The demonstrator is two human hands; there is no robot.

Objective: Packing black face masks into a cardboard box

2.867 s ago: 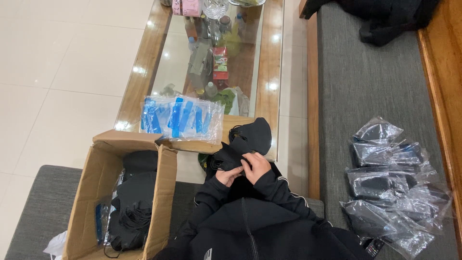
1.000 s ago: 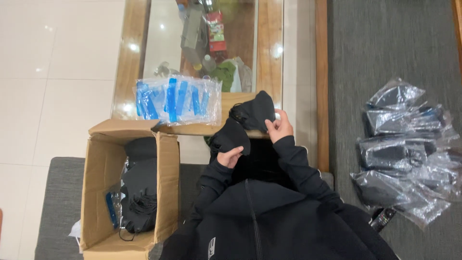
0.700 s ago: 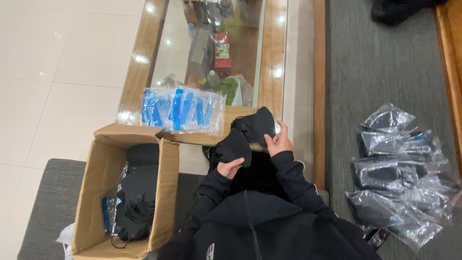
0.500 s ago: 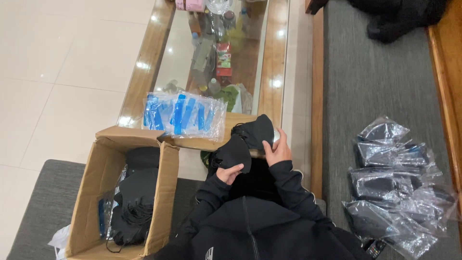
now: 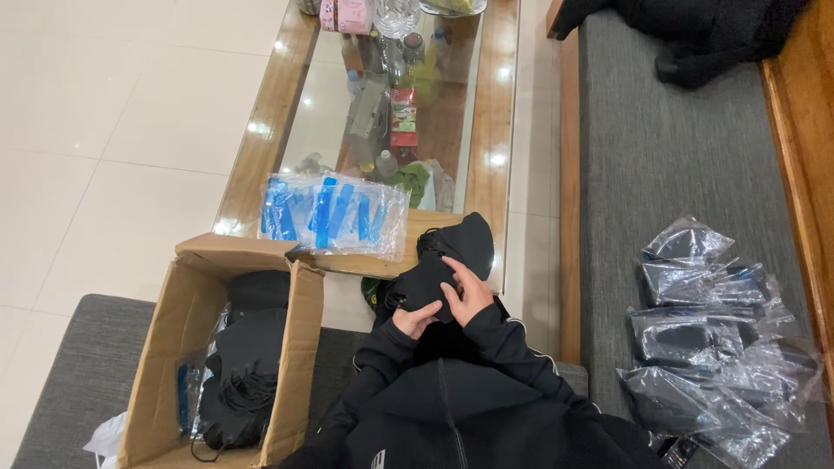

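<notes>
Seen from above, a person in a black jacket sat on a grey sofa, and both hands were on a black fabric piece (image 5: 447, 265), probably a soft mask or cap, at the centre of the frame. Half a second earlier the right hand (image 5: 469, 295) had been out at the right edge of the fabric; now it had come inward and lay on top of it, fingers spread and pressing down. The left hand (image 5: 415, 320) remained underneath at the lower left, fingers curled up around the fabric's lower edge. The two hands had therefore drawn close together, almost touching, both clamped on the same piece, which suggested that it was being folded or flattened rather than only held up. The fabric sat in front of the person's chest, above the lap and over the near edge of the glass-topped wooden surface (image 5: 269, 122). A stack of clear bags with blue strips (image 5: 334, 213) lay on that surface just to the upper left of the hands, as before. An open cardboard box (image 5: 165, 347) holding more black pieces stood at the lower left, and a pile of black items already sealed in clear bags (image 5: 712, 339) rested on the sofa at the right, well apart from the hands.
</notes>
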